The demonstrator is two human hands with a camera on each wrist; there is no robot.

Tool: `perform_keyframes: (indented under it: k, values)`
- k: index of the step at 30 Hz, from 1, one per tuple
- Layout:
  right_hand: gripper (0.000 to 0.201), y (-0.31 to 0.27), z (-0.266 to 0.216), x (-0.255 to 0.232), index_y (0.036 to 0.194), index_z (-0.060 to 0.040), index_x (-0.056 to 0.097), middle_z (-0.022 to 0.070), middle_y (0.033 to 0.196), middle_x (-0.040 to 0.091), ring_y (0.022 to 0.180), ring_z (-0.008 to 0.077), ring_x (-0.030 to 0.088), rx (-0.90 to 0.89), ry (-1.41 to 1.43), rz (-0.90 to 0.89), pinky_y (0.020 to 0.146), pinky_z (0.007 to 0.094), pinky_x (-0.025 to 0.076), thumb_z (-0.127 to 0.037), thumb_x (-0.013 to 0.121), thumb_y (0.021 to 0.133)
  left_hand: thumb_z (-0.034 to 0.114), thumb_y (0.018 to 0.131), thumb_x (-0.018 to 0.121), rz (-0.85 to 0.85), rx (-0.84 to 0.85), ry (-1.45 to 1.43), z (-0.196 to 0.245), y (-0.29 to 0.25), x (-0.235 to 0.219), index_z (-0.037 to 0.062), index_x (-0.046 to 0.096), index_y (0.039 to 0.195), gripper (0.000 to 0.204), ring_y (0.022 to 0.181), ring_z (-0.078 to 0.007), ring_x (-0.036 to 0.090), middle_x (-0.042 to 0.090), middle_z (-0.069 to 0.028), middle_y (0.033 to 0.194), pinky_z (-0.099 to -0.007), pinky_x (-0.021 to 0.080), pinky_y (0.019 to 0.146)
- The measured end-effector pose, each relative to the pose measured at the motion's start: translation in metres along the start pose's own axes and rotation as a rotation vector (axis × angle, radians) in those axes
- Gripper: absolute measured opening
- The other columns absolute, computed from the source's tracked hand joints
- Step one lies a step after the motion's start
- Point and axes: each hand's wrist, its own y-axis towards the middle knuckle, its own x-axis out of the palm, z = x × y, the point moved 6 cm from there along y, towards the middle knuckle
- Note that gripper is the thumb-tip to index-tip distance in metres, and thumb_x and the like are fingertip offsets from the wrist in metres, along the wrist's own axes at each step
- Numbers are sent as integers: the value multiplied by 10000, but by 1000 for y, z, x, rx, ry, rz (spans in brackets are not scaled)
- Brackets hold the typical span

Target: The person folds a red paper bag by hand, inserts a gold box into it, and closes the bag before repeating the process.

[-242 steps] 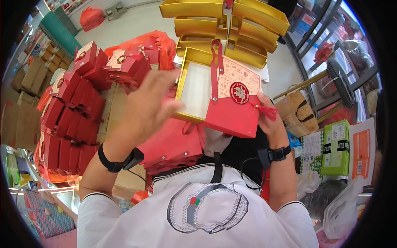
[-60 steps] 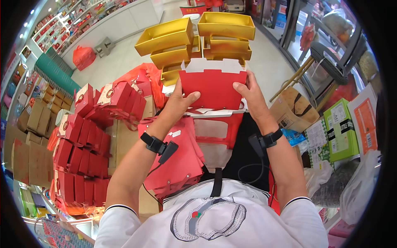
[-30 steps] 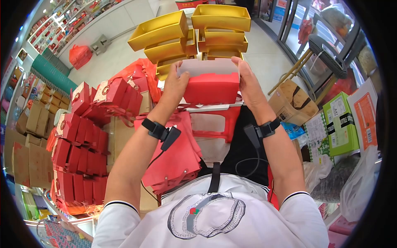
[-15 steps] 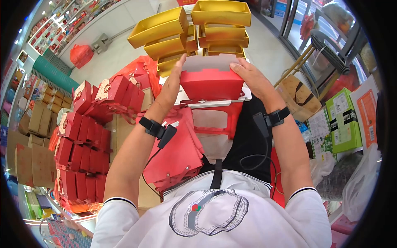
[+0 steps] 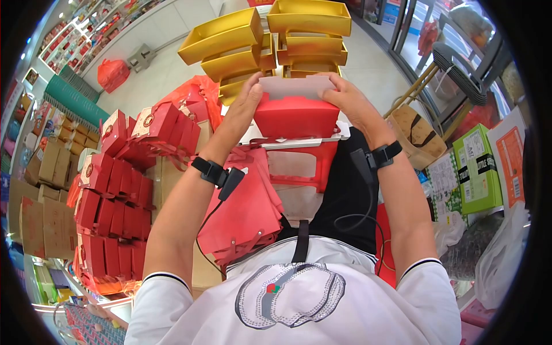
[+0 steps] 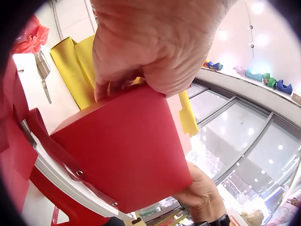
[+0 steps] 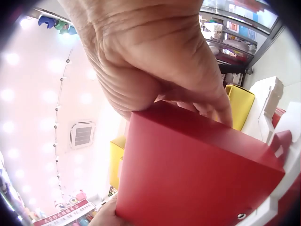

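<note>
I hold a red cardboard box upright over a red stool, one hand at each end. Its pale top flap is bent inward. My left hand grips the left end with its fingers curled over the top edge. My right hand grips the right end with its fingers lying on the flap. In the left wrist view my left hand curls over the edge of the red box. In the right wrist view my right hand caps the red box.
Stacked gold trays stand just beyond the box. Several finished red boxes are piled at the left. Flat red box blanks lie on my lap. A brown paper bag and a green carton sit at the right.
The pale top flap has folded further down over the box. My right hand has slid onto the flap, and my left fingers have curled over the top edge.
</note>
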Motion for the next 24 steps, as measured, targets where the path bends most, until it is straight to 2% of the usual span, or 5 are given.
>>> perform_keyframes:
  k: [4,10,16,19,24]
  values:
    - [333,-8,3,8,1238,-44,648,85,1180,673,1080,135,614,-147,281,111,964,283,486,-301,630,1026,484,1104,398,48,147,-44,-1,-2,6,44,491,1448,566,1263,-182,542,587,-110,1354,-313,417,1091]
    - [313,-13,3,11,1065,-45,690,50,1084,687,1010,114,612,-251,330,249,921,274,499,-351,635,1031,447,1100,447,96,33,-281,-20,3,4,61,637,1216,446,998,-87,608,658,-16,1113,-227,525,813]
    - [243,-13,-1,6,1083,-51,657,49,1089,657,982,123,597,-181,22,129,874,274,503,-274,623,991,307,1061,567,67,-5,-79,-19,6,1,53,650,1208,306,989,-79,601,657,-5,1092,-241,496,884]
    - [201,-16,-8,6,1106,-45,639,38,1086,638,997,99,570,-28,-40,89,912,250,466,-179,620,958,271,1056,571,-38,-125,-123,-13,7,2,44,648,1214,287,979,-76,600,661,-7,1088,-244,484,910]
    - [201,-10,-10,4,1082,-37,644,29,983,613,905,113,564,-39,-127,49,789,277,490,-155,643,919,218,1051,576,-66,-121,-124,-18,14,1,23,646,1212,263,983,-77,599,666,-10,1086,-241,485,902]
